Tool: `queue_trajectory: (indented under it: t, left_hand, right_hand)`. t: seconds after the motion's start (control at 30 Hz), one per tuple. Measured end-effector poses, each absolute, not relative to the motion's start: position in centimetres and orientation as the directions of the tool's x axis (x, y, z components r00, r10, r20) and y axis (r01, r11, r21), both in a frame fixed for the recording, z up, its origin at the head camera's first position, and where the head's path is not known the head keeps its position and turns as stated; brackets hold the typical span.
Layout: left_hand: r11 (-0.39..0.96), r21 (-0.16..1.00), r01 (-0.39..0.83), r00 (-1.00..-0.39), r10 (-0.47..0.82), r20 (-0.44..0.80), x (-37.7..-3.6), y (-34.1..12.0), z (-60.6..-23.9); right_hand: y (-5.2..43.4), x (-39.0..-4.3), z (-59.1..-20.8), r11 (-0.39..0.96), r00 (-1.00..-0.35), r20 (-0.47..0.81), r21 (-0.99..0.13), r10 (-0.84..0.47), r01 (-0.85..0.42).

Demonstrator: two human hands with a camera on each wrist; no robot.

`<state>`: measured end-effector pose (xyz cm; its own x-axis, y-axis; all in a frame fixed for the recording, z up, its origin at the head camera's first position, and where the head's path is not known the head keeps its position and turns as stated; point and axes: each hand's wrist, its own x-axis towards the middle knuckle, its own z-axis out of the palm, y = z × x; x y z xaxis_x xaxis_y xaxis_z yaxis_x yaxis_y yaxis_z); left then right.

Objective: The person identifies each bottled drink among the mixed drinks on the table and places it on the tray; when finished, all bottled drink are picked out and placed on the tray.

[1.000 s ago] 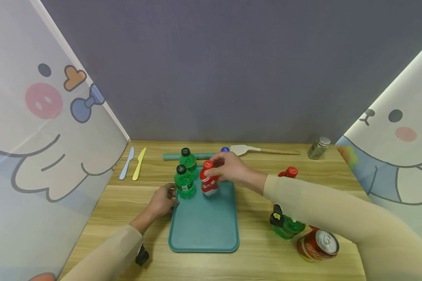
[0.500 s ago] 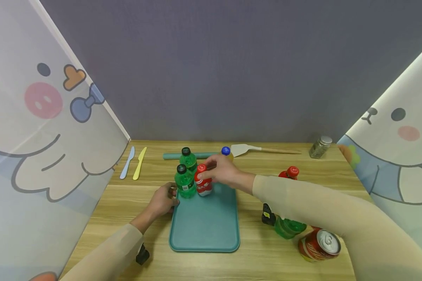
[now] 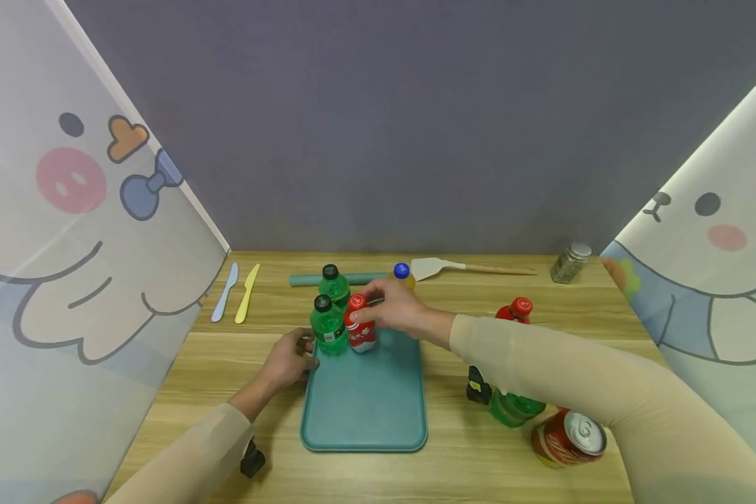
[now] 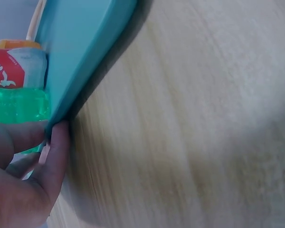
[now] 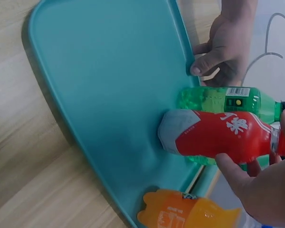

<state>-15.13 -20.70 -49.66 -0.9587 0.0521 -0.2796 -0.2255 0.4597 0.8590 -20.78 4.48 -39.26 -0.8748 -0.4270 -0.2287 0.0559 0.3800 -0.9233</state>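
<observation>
As before, right hand (image 3: 395,308) gripping red bottle (image 3: 358,332)

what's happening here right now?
A person's right hand grips a red bottle near its cap, standing it on the teal tray beside two green bottles. The left hand holds the tray's left edge. More bottles and a red can sit on the table to the right.

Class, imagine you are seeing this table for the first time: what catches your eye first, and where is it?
The small red plastic bottle stands at the far end of the teal plastic tray, gripped by the right hand beside two green bottles with black caps. The left hand holds the tray's left rim.
</observation>
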Motion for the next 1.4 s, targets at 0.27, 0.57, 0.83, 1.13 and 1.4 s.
queue_trajectory:
  t: [0.27, 0.57, 0.83, 1.13, 1.4]
  left_hand:
    - [0.448, 0.861, -0.242, -0.956, 0.042, -0.290, -14.9, -21.2, -49.7]
    - [0.373, 0.888, -0.269, -0.939, 0.103, -0.328, -14.8, -21.7, -49.9]
    - [0.358, 0.895, -0.266, -0.925, 0.166, -0.342, -14.3, -22.5, -50.0]
    - [0.378, 0.892, -0.248, -0.935, 0.148, -0.323, -13.7, -22.3, -49.9]
    - [0.374, 0.891, -0.256, -0.937, 0.130, -0.323, -13.5, -22.2, -49.8]
  right_hand:
    - [5.6, -21.0, -38.7, 0.459, -0.818, -0.244, -0.888, -0.521, -0.027]
    - [7.7, -20.5, -36.7, 0.447, -0.758, -0.248, -0.892, -0.604, -0.065]
    - [10.8, -19.0, -34.6, 0.412, -0.753, -0.188, -0.904, -0.630, -0.118]
    - [16.2, -16.6, -32.3, 0.403, -0.803, -0.104, -0.898, -0.586, -0.177]
    - [21.3, -14.1, -31.9, 0.405, -0.842, -0.014, -0.881, -0.539, -0.245]
